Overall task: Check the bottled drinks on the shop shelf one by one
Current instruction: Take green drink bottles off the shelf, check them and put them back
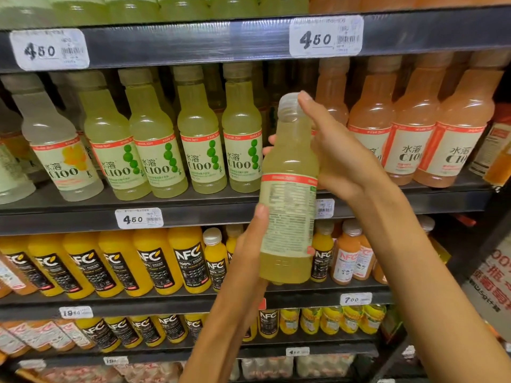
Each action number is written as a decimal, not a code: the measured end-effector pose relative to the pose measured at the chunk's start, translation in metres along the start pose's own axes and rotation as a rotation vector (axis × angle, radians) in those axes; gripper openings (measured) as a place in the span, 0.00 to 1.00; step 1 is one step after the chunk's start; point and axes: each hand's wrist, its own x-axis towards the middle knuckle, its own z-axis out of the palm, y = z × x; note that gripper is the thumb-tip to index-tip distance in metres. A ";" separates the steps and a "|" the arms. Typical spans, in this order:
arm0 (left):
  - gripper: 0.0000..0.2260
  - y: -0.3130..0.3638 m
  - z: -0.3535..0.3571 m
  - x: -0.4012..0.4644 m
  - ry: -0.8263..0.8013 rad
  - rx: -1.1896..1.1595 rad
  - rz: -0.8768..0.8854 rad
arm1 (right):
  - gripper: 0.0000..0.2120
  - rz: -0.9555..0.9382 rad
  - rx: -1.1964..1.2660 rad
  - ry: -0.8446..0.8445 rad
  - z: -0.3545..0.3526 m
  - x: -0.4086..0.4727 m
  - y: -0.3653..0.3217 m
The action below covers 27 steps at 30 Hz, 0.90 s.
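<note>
A pale yellow-green drink bottle [287, 189] is held upright in front of the middle shelf, its back label with small print turned towards me. My left hand [249, 244] grips its lower part from the left, thumb on the label. My right hand [337, 153] wraps its upper body from the right, forefinger reaching up beside the clear cap. On the shelf behind stands a row of the same lime C100 bottles [201, 150], with a gap where the held bottle hangs.
Pink C100 bottles [409, 139] fill the shelf's right side, and a clearer one [55, 150] stands at the left. Orange NFC juice bottles [154, 264] line the shelves below. Price tags [138, 218] sit on the dark shelf edges [193, 42].
</note>
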 end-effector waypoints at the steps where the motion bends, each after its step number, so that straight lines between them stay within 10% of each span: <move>1: 0.27 0.002 0.000 0.000 -0.057 -0.097 -0.029 | 0.17 0.021 0.051 -0.027 0.000 0.000 0.002; 4: 0.29 0.002 0.002 -0.001 -0.168 -0.268 -0.101 | 0.19 0.036 0.224 -0.092 0.004 0.002 0.008; 14: 0.25 0.001 -0.002 -0.003 0.066 0.204 -0.041 | 0.13 -0.134 -0.051 0.054 0.004 -0.002 0.004; 27: 0.29 0.020 0.018 -0.005 -0.251 -0.407 -0.138 | 0.11 0.150 0.338 -0.010 -0.001 0.014 0.015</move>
